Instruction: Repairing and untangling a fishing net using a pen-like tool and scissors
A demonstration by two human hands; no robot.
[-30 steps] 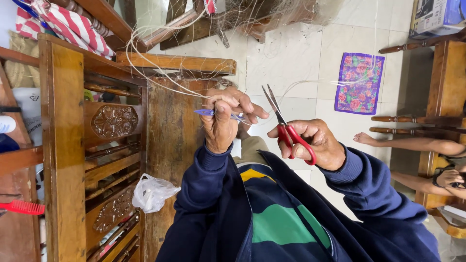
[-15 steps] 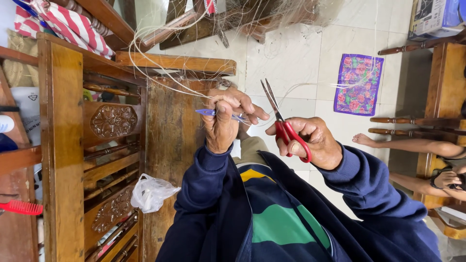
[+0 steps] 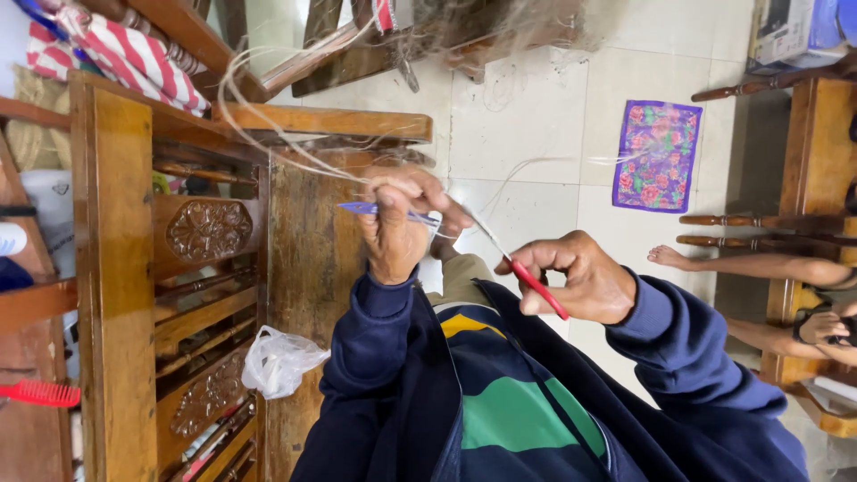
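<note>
The left hand (image 3: 397,228) pinches a bundle of thin pale strands (image 3: 295,152) together with a blue needle-like tool (image 3: 366,209) that juts out sideways past the fingers. The strands run up and away from the fingertips toward the wooden frame (image 3: 330,120) above, and one strand (image 3: 486,234) stretches from the left fingers across to the right hand (image 3: 576,277). The right hand is closed around red-handled scissors (image 3: 536,284); the blades sit at that strand just beyond the right fingertips, though whether they are open or shut cannot be told.

The strands look very light, limp and springy, likely slippery and easy to snap or tangle, so a firm pinch close to the working point seems the sound hold, as the left fingers have it now. The tool looks stiff, light and thin.

Beyond the left fingers stands a carved wooden cabinet (image 3: 116,295), with a white plastic bag (image 3: 281,361) below. Past the right fingers lie a tiled floor (image 3: 536,116), a flowered mat (image 3: 658,156) and another person's bare feet (image 3: 678,259). Loose strands hang across the space above both hands and could catch the scissors.
</note>
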